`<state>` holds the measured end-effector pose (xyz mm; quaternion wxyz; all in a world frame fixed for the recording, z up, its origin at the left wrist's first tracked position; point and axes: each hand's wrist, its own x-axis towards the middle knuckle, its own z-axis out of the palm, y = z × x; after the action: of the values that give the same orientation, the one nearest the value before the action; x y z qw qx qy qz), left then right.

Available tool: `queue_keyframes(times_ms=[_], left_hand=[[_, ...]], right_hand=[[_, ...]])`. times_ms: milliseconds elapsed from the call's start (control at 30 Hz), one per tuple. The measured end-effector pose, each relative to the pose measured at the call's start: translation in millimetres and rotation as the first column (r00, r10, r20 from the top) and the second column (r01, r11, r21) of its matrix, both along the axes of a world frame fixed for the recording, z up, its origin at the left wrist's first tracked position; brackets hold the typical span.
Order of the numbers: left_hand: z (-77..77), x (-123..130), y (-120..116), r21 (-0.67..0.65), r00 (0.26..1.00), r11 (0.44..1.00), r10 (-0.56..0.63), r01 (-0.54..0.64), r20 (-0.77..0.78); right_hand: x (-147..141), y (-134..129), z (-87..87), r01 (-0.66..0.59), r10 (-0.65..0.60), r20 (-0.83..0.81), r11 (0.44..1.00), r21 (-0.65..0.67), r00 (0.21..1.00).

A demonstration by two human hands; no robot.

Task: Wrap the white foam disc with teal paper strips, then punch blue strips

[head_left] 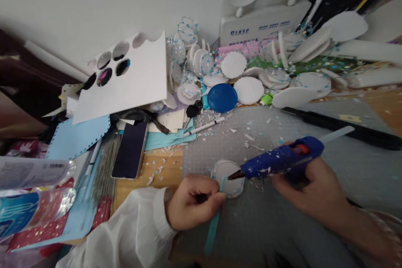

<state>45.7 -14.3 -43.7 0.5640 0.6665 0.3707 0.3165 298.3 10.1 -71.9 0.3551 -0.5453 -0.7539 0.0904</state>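
My left hand (197,199) pinches a narrow light-blue strip (214,228) between thumb and forefinger. The strip's upper end lies over a small white foam disc (235,188) on the grey cutting mat. My right hand (317,194) is wrapped round a blue glue gun (276,161), its dark nozzle pointing left, right by the strip's end above the disc. A translucent glue stick (337,134) juts from the back of the gun. White crumbs cling to the gun's body. Whether the nozzle touches the strip I cannot tell.
White foam discs (249,90) and a round blue lid (222,97) crowd the mat's back edge. A black utility knife (345,127) lies at the right. To the left are a phone (130,149), a foam board with round holes (132,88) and a plastic bottle (34,209).
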Motion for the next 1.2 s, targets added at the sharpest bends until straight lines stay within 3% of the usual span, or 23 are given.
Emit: queue_keyframes(times_ms=[1200], left_hand=[[0.5,-0.3,0.4,-0.008,0.999,1.0,-0.016,0.017,0.038]], right_hand=[[-0.5,2.0,2.3,-0.023,0.023,0.046,1.0,0.02,0.999]])
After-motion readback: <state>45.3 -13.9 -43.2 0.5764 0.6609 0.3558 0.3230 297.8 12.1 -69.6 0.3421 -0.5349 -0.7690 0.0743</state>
